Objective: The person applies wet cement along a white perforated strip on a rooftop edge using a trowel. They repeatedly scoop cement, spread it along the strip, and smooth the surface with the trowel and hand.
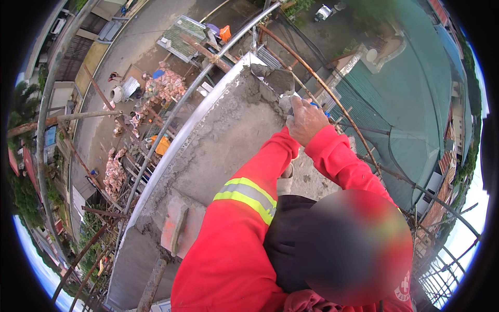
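Note:
Both my red sleeves reach forward over a grey cement slab (223, 130) with a white outer edge. My right hand (307, 124), smeared with grey, is closed, its fingers curled around something I cannot make out. Just beyond it is a patch of wet mortar (278, 79) at the slab's far corner. My left hand (291, 120) is close against the right one, its fingers mostly hidden. Beside my left sleeve, a flat reddish board with a grey bar-like handle (178, 226), like a plastering float, rests on the slab.
Metal scaffold pipes (179, 96) and brown poles (332, 93) surround the slab. Far below its left edge lie a road (122, 62) and piles of pinkish sacks (169, 86). A green roof (410, 88) spreads to the right. Another pole (152, 283) stands near lower left.

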Tool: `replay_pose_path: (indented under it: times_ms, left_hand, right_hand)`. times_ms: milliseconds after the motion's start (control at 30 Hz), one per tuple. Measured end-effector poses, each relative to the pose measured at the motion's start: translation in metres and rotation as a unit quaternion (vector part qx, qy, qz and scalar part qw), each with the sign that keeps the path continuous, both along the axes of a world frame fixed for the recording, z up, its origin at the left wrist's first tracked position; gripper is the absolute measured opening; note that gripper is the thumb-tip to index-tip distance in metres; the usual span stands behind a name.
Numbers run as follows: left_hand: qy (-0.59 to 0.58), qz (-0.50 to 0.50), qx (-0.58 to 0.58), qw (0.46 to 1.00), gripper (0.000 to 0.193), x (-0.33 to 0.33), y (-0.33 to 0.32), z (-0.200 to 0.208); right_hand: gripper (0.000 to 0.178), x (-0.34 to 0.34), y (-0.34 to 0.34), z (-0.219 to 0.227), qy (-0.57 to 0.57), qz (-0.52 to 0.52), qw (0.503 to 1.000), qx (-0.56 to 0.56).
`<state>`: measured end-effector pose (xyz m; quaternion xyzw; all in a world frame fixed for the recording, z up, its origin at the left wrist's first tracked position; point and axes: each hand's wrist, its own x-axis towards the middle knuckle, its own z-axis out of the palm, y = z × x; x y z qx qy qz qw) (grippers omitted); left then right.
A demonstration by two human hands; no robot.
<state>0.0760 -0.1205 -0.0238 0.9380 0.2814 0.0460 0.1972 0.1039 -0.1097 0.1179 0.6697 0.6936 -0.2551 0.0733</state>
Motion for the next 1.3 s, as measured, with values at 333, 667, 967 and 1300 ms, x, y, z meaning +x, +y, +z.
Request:
replay_pose_path:
  times_ms: [333, 667, 967, 1300]
  left_hand:
    - [0.004, 0.003, -0.013, 1.000, 0.045, -0.006, -0.004, 0.001]
    - [0.005, 0.005, -0.024, 1.000, 0.046, -0.010, -0.006, -0.001]
    - [0.007, 0.004, -0.030, 1.000, 0.047, -0.011, -0.007, 0.001]
    - [0.012, 0.000, -0.034, 0.999, 0.048, -0.011, -0.007, 0.002]
  right_hand:
    - [0.045, -0.012, -0.014, -0.003, -0.088, 0.086, 0.989, 0.079]
    - [0.047, -0.007, -0.034, -0.004, -0.168, 0.152, 0.957, 0.183]
    - [0.053, -0.020, -0.027, 0.002, -0.136, 0.104, 0.979, 0.107]
    - [0.055, -0.014, -0.029, -0.006, -0.143, 0.112, 0.974, 0.137]
